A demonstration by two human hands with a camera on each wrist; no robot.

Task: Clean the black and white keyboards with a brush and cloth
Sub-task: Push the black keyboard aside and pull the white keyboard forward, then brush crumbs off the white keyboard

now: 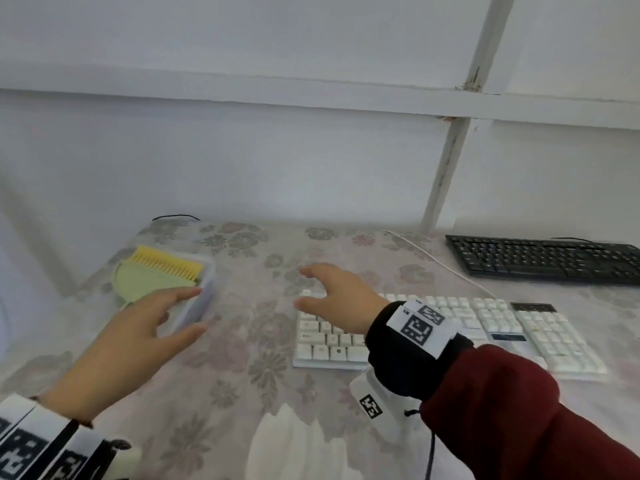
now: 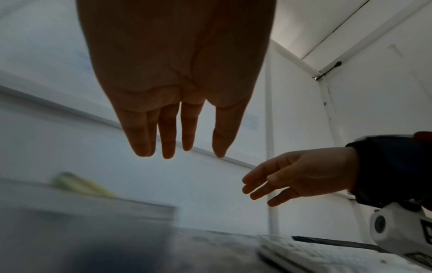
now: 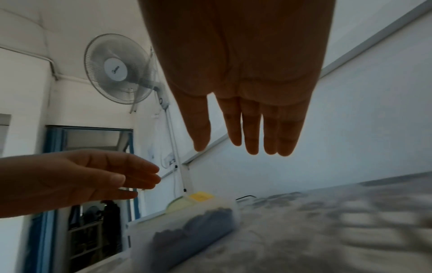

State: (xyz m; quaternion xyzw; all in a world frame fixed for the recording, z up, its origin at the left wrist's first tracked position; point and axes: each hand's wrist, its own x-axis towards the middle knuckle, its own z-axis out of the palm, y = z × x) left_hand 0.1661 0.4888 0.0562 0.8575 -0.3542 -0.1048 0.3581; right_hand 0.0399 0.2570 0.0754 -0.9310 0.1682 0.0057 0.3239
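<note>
A translucent plastic box (image 1: pixel 207 289) stands at the table's left. It holds a green dustpan (image 1: pixel 149 278), a yellow brush (image 1: pixel 166 263) and a dark blue cloth (image 3: pixel 198 225). My left hand (image 1: pixel 197 310) hovers at the box's near corner, fingers straight, holding nothing. The white keyboard (image 1: pixel 450 334) lies in the middle right, with the black keyboard (image 1: pixel 543 259) behind it at the far right. My right hand (image 1: pixel 304 287) floats over the white keyboard's left end, fingers spread and empty. The wrist views show both palms, the left hand (image 2: pixel 182 147) and the right hand (image 3: pixel 233 147), open above the table.
A floral cloth (image 1: pixel 242 358) covers the table. A white cable (image 1: pixel 433 258) runs back from the white keyboard. Something white and crumpled (image 1: pixel 294 445) lies at the near edge. A wall with a white frame (image 1: pixel 450 161) stands behind. A wall fan (image 3: pixel 119 68) hangs to the left.
</note>
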